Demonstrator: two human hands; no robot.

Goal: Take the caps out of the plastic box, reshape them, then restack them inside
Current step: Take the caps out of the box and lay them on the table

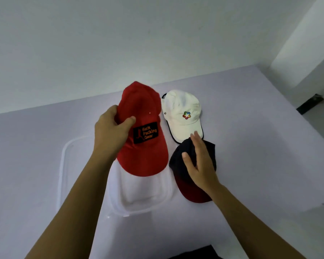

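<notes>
Left hand (110,131) grips red cap (142,146); right hand (198,161) flat on dark cap (178,157).

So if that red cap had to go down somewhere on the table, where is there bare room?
The table is bare right of the white cap and the dark cap, and left of the plastic box. The far strip behind the caps is free too. The middle is crowded: the red cap in the left hand, both other caps, the right hand.

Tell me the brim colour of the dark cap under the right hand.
Dark red brim, black crown, clearest in the head view.
</notes>
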